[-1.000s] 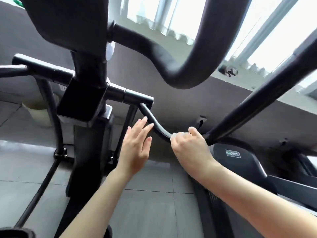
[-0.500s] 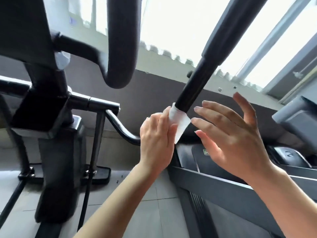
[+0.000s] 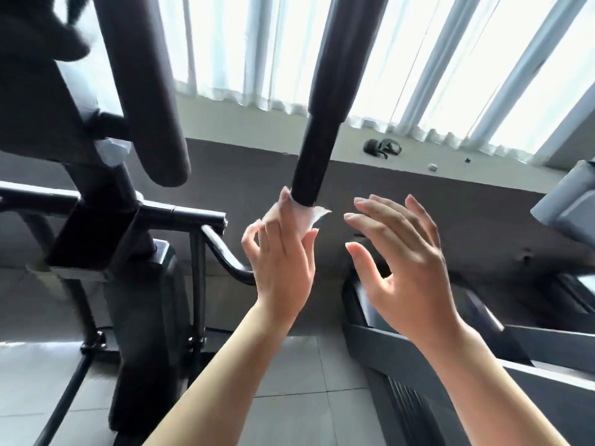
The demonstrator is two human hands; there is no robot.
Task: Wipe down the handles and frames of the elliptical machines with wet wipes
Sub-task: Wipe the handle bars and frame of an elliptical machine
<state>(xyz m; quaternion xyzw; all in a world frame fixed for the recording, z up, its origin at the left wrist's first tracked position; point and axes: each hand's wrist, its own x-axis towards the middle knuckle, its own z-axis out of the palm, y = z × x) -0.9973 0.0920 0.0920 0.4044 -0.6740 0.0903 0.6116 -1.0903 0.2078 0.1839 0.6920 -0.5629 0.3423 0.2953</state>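
Note:
A black elliptical handle bar (image 3: 317,149) runs from the top centre down to the middle of the head view. My left hand (image 3: 283,265) holds a white wet wipe (image 3: 310,217) against the bar's lower part; its fingers reach up along the bar and the thumb is curled at the left. Corners of the wipe stick out on both sides of the fingers. My right hand (image 3: 402,262) hovers to the right of the bar with spread fingers, touching nothing. A second padded handle (image 3: 145,91) hangs at the upper left.
The black crossbar (image 3: 180,217), a curved fixed grip (image 3: 225,255) and the machine's centre column (image 3: 138,317) stand at the left. A grey neighbouring machine (image 3: 418,349) fills the lower right. A small dark object (image 3: 381,147) lies on the window sill. Grey floor tiles (image 3: 289,413) are below.
The wipe passed from my right hand to my left, which now holds it on the moving handle bar. My right hand let go and drew away to the right. The camera tilted up.

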